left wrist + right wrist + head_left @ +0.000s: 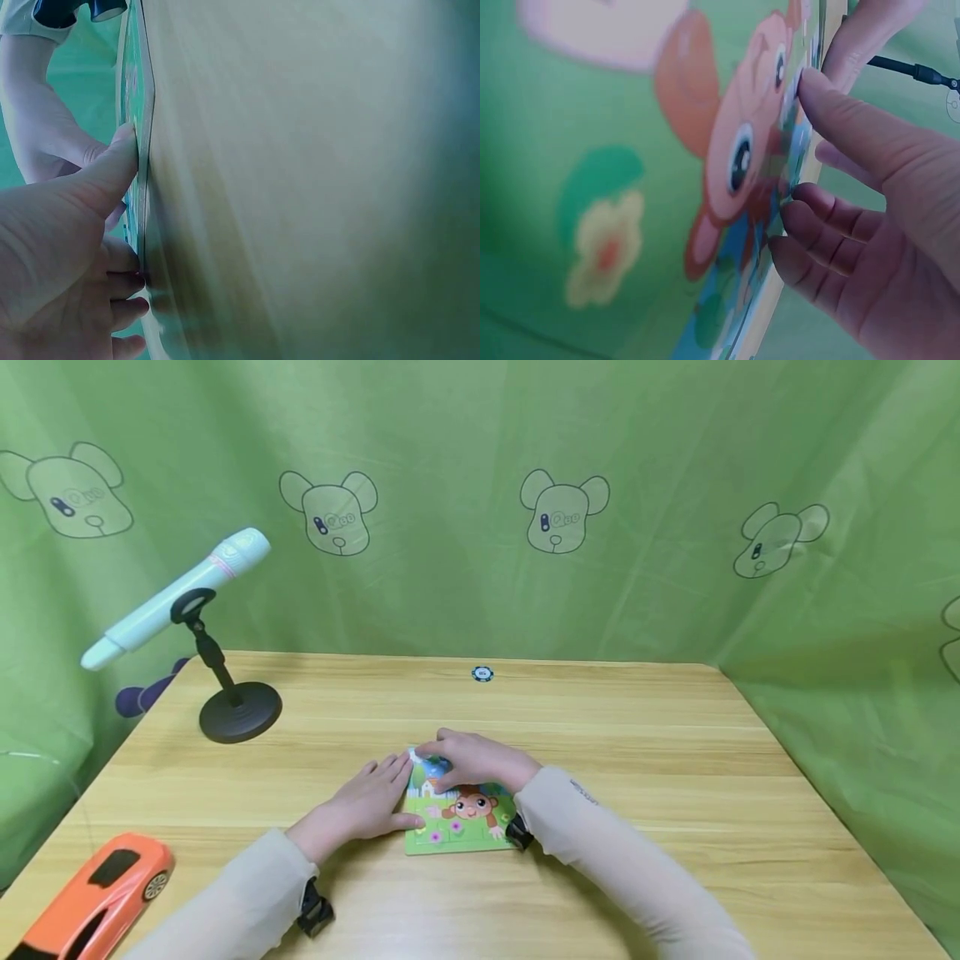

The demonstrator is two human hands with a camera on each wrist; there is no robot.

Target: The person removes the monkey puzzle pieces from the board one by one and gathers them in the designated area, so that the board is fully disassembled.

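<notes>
A jigsaw puzzle (457,839) with a cartoon monkey on a green meadow lies flat on the wooden table. My left hand (371,802) rests along its left edge, thumb on the lower left of the picture and the other fingers reaching up the side. The left wrist view shows that thumb (112,161) laid over the board's edge. Over the top part of the puzzle is my right hand (480,760), thumb and index finger spread, their tips touching the upper left of the picture. In the right wrist view its fingertips (799,214) meet the picture surface near the monkey.
A light blue microphone (176,597) sits on a black stand (240,712) at the back left. An orange toy car (97,893) is at the front left. Near the back edge lies a round chip (482,673). A green curtain (450,602) hangs behind the table.
</notes>
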